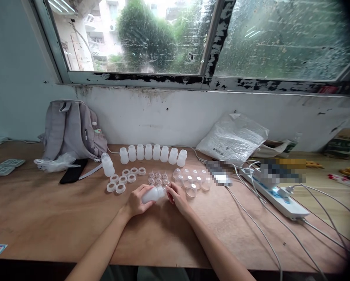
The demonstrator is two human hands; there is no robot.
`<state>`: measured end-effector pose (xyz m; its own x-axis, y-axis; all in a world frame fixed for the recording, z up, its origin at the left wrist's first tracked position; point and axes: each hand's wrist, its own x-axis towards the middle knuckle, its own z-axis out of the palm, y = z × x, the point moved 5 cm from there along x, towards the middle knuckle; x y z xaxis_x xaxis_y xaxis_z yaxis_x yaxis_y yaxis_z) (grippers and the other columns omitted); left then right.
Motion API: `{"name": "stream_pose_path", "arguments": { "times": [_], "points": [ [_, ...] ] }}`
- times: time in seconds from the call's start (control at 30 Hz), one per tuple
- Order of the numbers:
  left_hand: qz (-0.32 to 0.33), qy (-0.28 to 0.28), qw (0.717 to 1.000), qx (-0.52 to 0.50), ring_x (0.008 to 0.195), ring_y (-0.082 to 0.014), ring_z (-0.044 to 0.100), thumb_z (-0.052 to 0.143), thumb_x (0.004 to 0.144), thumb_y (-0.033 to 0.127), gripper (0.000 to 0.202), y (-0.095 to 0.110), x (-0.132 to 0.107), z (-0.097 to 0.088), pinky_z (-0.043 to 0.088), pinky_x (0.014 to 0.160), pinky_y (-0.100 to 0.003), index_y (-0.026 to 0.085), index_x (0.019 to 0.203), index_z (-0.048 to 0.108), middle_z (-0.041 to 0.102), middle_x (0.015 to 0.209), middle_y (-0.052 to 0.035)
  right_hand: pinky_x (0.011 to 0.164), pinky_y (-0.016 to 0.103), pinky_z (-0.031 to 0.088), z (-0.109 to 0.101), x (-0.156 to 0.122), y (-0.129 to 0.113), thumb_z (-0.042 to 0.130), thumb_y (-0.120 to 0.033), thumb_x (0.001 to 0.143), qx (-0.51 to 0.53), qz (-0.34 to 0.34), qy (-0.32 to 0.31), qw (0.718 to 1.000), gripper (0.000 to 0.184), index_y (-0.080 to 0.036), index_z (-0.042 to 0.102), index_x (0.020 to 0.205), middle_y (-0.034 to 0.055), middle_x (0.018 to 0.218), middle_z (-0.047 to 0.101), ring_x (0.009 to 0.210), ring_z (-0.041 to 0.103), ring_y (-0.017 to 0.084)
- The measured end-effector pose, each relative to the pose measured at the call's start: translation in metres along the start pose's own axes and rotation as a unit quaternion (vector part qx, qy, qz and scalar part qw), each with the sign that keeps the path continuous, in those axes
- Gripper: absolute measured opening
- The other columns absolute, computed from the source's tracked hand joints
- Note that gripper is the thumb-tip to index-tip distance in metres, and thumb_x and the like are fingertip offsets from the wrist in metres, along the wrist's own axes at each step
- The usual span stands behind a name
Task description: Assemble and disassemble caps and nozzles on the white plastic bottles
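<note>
My left hand [139,201] is wrapped around a milky white baby bottle [151,195], which is tipped nearly flat with its neck toward the right. At the bottle's mouth, my right hand [176,196] has its fingers pinched together; a small clear piece seems to be there, mostly hidden by the fingers. Just beyond my hands are several clear bottle teats [158,176]. To their left lie several white screw rings [123,179], and to their right several clear dome caps [191,190]. Behind them, white bottles [148,152] stand in a curved row, with another bottle [107,165] at its left end.
A grey backpack [68,130] leans against the wall, with a plastic bag [56,162] and a black phone [73,171] before it. On the right are a silvery packing bag [233,136], a white power strip [280,199] and loose cables [251,222] across the wooden table [75,218].
</note>
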<state>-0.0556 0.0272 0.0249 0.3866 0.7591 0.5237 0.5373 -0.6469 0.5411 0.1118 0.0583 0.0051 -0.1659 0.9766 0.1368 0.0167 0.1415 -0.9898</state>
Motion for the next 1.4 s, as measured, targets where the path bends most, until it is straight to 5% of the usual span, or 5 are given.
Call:
{"name": "stream_pose_path", "arguments": {
  "times": [0.33,0.7,0.93,1.17,1.4],
  "points": [
    [-0.092,-0.021,0.987,-0.127,0.077,-0.0183,0.057,0.051,0.076,0.038,0.035,0.0,0.0,0.003,0.046,0.07,-0.03,0.015,0.101,0.057,0.062,0.087,-0.0068,0.045,0.021,0.038,0.002,-0.003,-0.011,0.055,-0.046,0.072,0.043,-0.028,-0.003,0.999,0.027,-0.019,0.054,0.077,-0.0026,0.057,0.051,0.048,0.047,0.01],
    [-0.266,-0.082,0.863,-0.421,0.054,-0.0142,0.055,0.048,0.072,0.053,0.047,-0.004,-0.003,0.027,0.042,0.047,-0.025,0.013,0.097,0.054,0.058,0.071,-0.0034,0.071,0.03,0.043,0.016,-0.011,-0.026,0.063,-0.038,0.067,0.129,0.018,-0.114,0.985,0.027,-0.018,0.063,0.085,0.004,0.081,0.062,0.078,0.056,0.018],
    [-0.215,-0.044,0.921,-0.321,0.075,-0.0171,0.055,0.065,0.061,0.044,0.048,0.0,0.002,0.022,0.044,0.066,-0.026,0.015,0.098,0.056,0.061,0.086,-0.005,0.056,0.024,0.041,0.008,-0.006,-0.016,0.065,-0.039,0.064,0.037,0.006,-0.02,0.999,0.024,-0.016,0.059,0.068,0.0006,0.065,0.058,0.062,0.053,0.014],
    [-0.325,-0.254,0.714,-0.566,0.056,-0.0135,0.056,0.044,0.075,0.049,0.047,0.019,-0.017,0.04,0.041,0.049,-0.022,0.009,0.098,0.055,0.062,0.079,-0.0115,0.057,0.025,0.045,0.024,-0.022,-0.032,0.065,-0.047,0.063,0.149,0.028,-0.168,0.974,0.053,-0.021,0.053,0.107,0.0101,0.109,0.054,0.076,0.056,0.017],
    [-0.311,-0.265,0.724,-0.556,0.057,-0.0128,0.056,0.06,0.065,0.028,0.034,0.023,-0.016,0.038,0.042,0.05,-0.022,0.01,0.093,0.055,0.059,0.073,-0.0054,0.052,0.025,0.046,0.033,-0.025,-0.026,0.061,-0.038,0.069,0.175,0.082,-0.193,0.962,0.025,-0.018,0.057,0.083,0.0095,0.118,0.05,0.076,0.059,0.019]
  ]
}}
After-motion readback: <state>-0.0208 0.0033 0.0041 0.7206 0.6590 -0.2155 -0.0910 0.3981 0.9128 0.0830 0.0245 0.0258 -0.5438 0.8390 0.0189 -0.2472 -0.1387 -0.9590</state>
